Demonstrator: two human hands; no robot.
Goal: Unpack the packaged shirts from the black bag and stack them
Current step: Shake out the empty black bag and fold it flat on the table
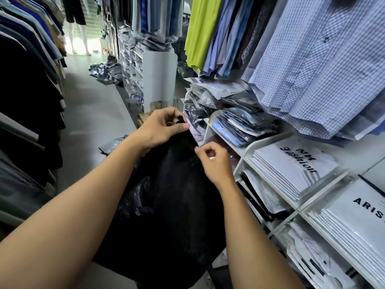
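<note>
My left hand (160, 128) pinches the twisted top of the bulging black plastic bag (166, 205), which sits between my forearms in the aisle, just beside the white cubby shelf (270, 139). My right hand (214, 161) has its fingers curled small at the bag's upper edge; I cannot tell whether they grip it. Flat white packaged shirts (291, 163) lie stacked in the shelf

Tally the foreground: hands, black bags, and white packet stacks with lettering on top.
Hands: 2 (left hand, right hand)
Black bag: 1
Lettered white stacks: 2 (NH Fashion stack, ARIS stack)
Total: 5
</note>
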